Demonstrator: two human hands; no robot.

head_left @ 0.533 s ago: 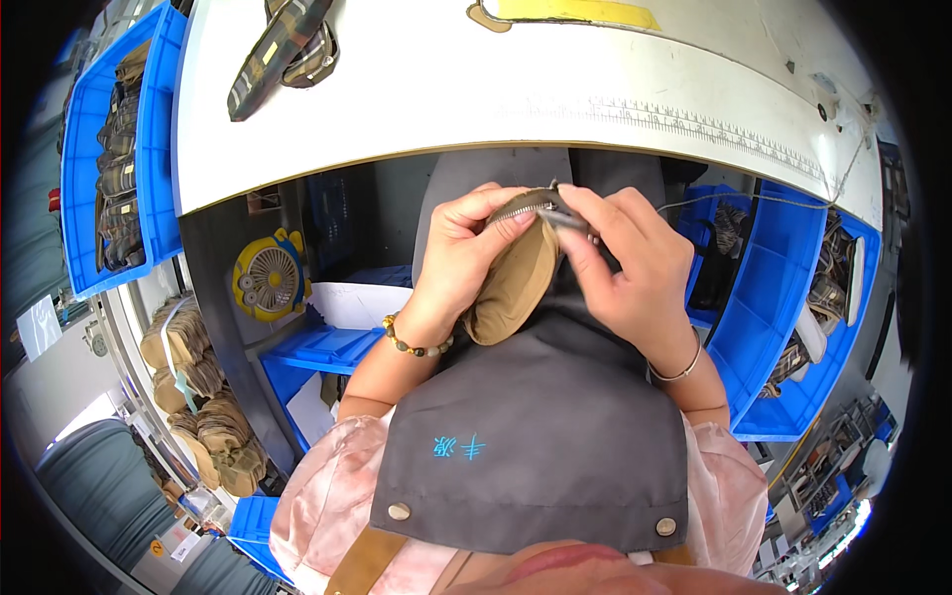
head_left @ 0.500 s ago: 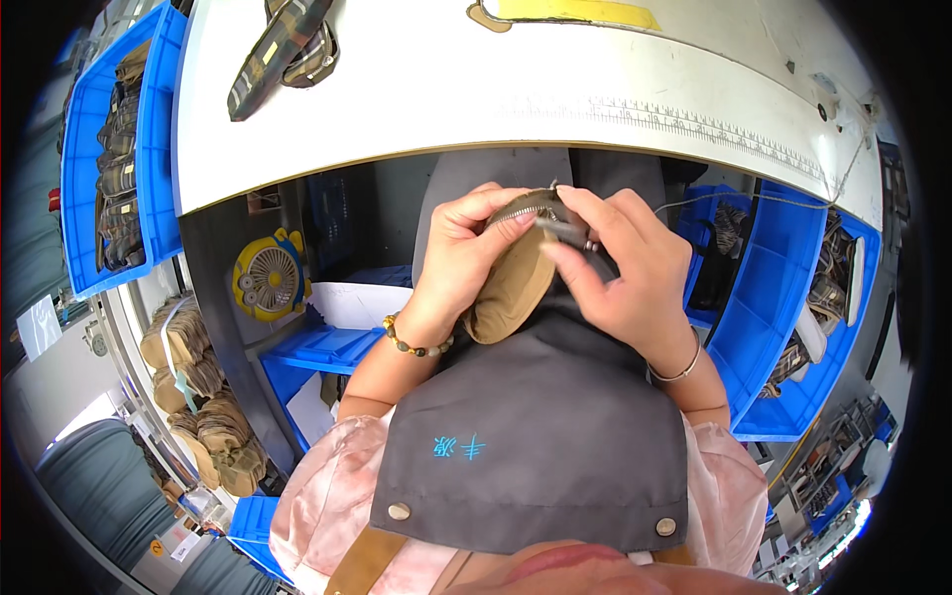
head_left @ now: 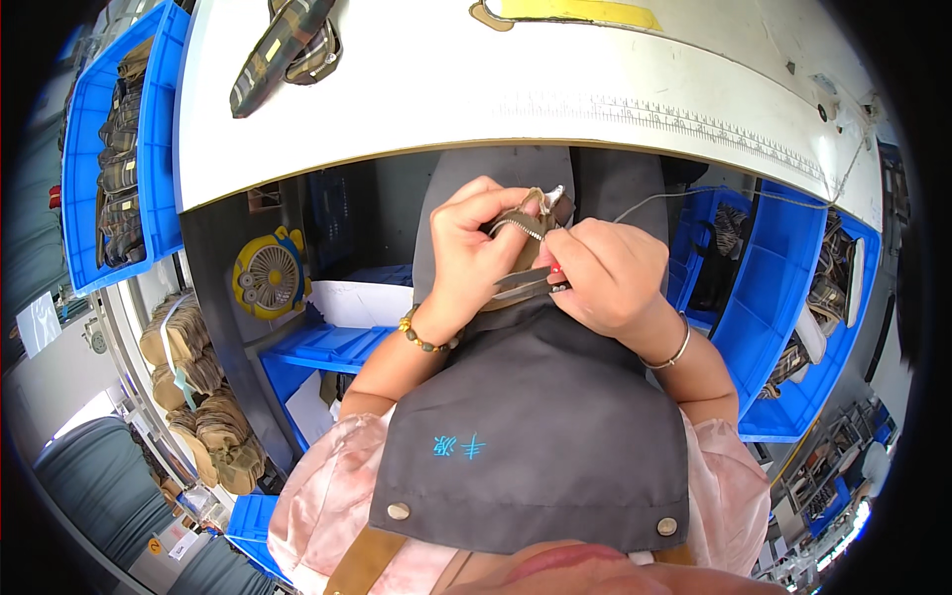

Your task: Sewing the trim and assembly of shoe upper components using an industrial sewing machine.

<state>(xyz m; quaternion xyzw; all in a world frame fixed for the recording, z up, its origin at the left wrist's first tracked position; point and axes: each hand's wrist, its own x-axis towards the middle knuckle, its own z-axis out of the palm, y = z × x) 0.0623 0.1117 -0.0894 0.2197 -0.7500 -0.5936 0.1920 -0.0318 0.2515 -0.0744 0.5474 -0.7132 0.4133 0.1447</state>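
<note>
My left hand (head_left: 474, 256) grips a small olive fabric pouch (head_left: 524, 216) with a zipper along its upper edge, held over my lap just below the table edge. My right hand (head_left: 610, 280) is pressed against the pouch from the right and holds small metal thread snips (head_left: 524, 287). Their blades point left, under the pouch and toward my left palm. Both hands hide most of the pouch. A thin white thread (head_left: 645, 203) runs off to the right from the pouch.
A white work table (head_left: 496, 99) with a printed ruler strip lies ahead, with a camouflage piece (head_left: 283, 45) on it. Blue bins (head_left: 104, 149) of fabric parts stand at left and blue bins (head_left: 793, 297) at right. A yellow fan (head_left: 268, 280) and stacked tan pouches (head_left: 198, 397) sit lower left. A grey apron (head_left: 535, 426) covers my lap.
The pouch has turned from its broad tan side to edge-on with the zipper up. My right hand has dropped slightly, and the snips now show below the pouch.
</note>
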